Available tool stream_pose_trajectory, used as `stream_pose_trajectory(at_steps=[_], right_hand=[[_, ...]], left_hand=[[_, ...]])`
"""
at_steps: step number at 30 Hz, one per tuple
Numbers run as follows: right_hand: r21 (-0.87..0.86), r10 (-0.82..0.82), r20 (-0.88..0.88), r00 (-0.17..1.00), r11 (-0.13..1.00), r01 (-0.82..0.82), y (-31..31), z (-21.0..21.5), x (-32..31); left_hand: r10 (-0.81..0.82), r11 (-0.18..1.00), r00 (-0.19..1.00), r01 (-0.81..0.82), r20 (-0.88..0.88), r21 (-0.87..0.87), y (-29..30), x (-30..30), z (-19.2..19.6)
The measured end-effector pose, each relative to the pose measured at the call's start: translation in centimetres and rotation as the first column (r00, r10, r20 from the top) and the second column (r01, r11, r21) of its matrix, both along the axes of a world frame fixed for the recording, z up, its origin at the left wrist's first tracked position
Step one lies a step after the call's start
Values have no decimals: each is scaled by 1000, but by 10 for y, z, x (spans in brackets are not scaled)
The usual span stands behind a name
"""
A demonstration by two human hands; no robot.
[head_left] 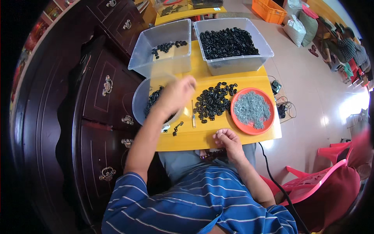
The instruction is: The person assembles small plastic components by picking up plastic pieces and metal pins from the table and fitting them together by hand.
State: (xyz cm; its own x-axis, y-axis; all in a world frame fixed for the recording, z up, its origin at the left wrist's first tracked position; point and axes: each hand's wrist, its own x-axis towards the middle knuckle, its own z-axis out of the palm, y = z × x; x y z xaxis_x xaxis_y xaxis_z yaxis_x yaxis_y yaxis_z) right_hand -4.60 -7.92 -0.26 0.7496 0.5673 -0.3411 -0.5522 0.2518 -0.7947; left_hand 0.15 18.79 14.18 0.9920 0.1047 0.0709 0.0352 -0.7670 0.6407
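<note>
My left hand [177,93] is raised and blurred above the round grey bowl [137,103] of black parts, fingers curled; whether it holds a part I cannot tell. My right hand [226,139] rests as a loose fist at the near edge of the yellow table [194,140]. A pile of small black ring-shaped parts [213,100] lies between my hands. An orange plate [237,121] holds a heap of small grey metal pieces. A thin screwdriver [193,115] and a small black assembled piece [177,127] lie near the bowl.
Two clear bins stand at the back: the left bin [146,58] holds a few black parts, the right bin [237,64] is heaped with them. A dark wooden cabinet [97,97] lies to the left, a red plastic chair [311,179] to the right. People sit far right.
</note>
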Motion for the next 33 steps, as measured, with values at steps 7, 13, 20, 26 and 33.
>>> stream_pose_trajectory(at_steps=[7,13,20,26,33], right_hand=[[26,-21,-88,996,999,24,-4,-6,9],[48,-15,-104,994,999,20,-4,-6,10],[37,1,-77,997,999,2,-4,-5,9],[57,-14,-93,996,998,19,-7,-7,7],[92,-42,-119,992,994,53,-7,-7,7]], left_hand=[[126,985,946,-85,299,-148,1,7,14],[-144,986,989,141,20,94,-48,-28,-65],[-149,962,989,145,-1,231,-67,-39,-102],[-169,952,985,152,43,264,-71,-34,-116],[-163,946,986,150,23,288,-74,-34,-118]])
